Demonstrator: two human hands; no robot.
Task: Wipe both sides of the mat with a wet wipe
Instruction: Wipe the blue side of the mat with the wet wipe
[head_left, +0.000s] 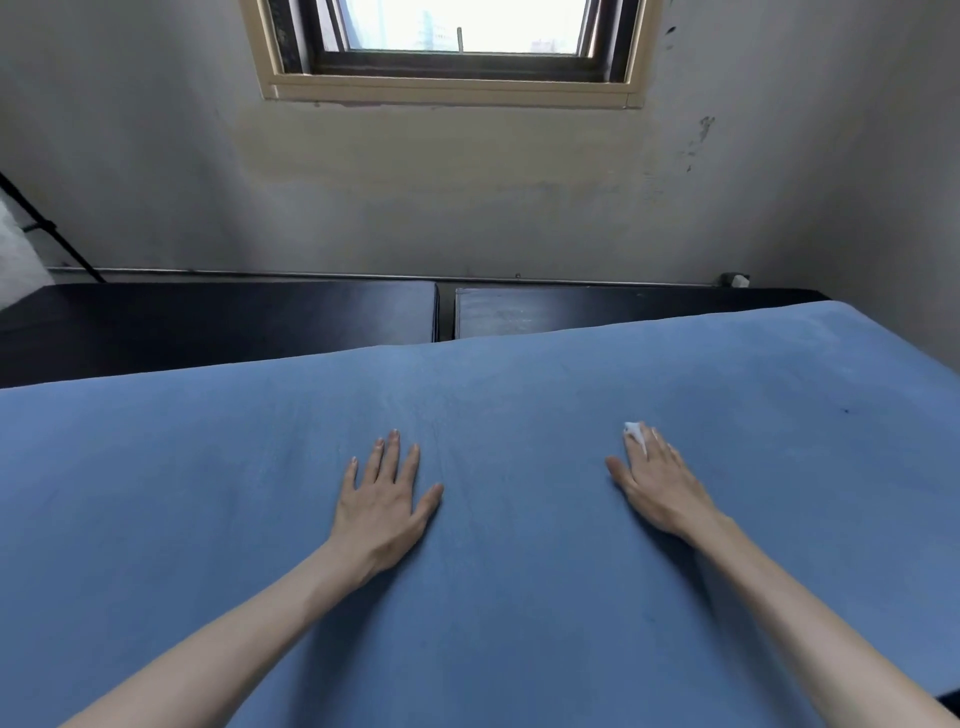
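Observation:
A large blue mat (519, 597) lies flat and fills the lower half of the view. My left hand (382, 499) rests palm down on it with its fingers straight and spread. To the right, my right hand (657, 486) also lies flat on the mat, fingers straight, pressing a white wet wipe (635, 432) under them. Only a small corner of the wipe shows past the fingertips; the rest is hidden beneath the hand.
Beyond the mat's far edge stand dark tabletops (218, 322) against a grey wall (467, 197) with a window (457, 47) above. A black rod (52, 228) leans at the far left. The mat's right edge (914, 353) runs close to the side wall.

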